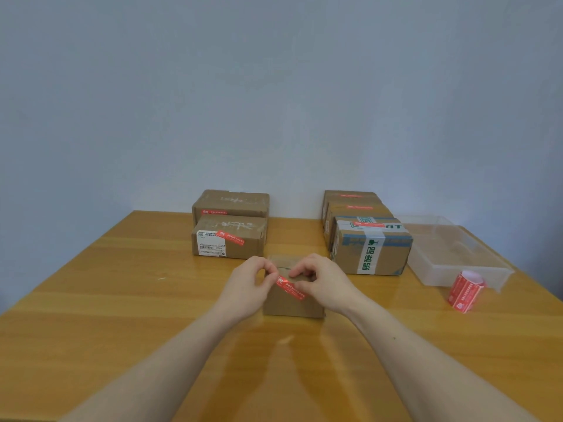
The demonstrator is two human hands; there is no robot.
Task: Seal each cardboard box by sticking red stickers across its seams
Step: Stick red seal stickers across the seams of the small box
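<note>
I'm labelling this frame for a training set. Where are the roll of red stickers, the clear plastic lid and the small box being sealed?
roll of red stickers point(465, 290), head view, its printed side.
clear plastic lid point(475, 271), head view, near rim.
small box point(292, 307), head view, front face.

Open tabletop point(91, 300) all down the left of the frame — a hand passes freely there, and along the near edge outside both forearms. Centre is blocked: both hands sit on the small box point(292, 303), with two stacked-back boxes point(228, 239) just behind at upper left and a taller row of boxes point(370, 248) close at upper right. Further right, the clear tray point(457, 254) and sticker roll point(464, 289) crowd the edge — only a narrow lane between row and tray.
</note>
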